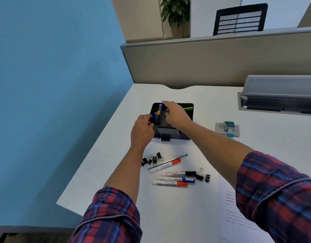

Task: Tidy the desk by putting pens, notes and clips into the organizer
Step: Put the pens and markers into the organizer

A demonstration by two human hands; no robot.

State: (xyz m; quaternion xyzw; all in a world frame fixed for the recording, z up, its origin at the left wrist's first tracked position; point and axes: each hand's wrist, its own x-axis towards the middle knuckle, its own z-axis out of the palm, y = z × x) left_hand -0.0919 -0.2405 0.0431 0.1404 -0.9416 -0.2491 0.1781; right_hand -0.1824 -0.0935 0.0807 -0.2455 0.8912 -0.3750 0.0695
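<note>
Left hand [142, 128] is resting against the organizer's [189, 116] left side, fingers curling round something orange at its edge; what that item is, cannot tell. Right hand [175, 114] is reaching over the organizer's middle, fingers bent downward above the compartments; whether its grip is closing on anything, cannot tell. Organizer is sitting on the desk [204, 99] toward the far side, black, with a purple pen [160, 107] and blue and orange pens standing in a left compartment, a green item [188, 108] lying at the back right, and pale notes [168, 133] showing in the front slot. A black clip [165, 139] is lying just in front of the organizer. Nearer, a cluster of binder clips [152, 159] is lying beside the left forearm, next to a red-capped marker [166, 166] and a thin pen [168, 161]. Three more markers [175, 178] are lying side by side closer in, capped black, blue and red, with more binder clips [203, 176] just to their right. A printed sheet [228, 216] is lying partly under the right sleeve. Well apart, at the right, a grey pad [227, 129] is carrying small teal items.
</note>
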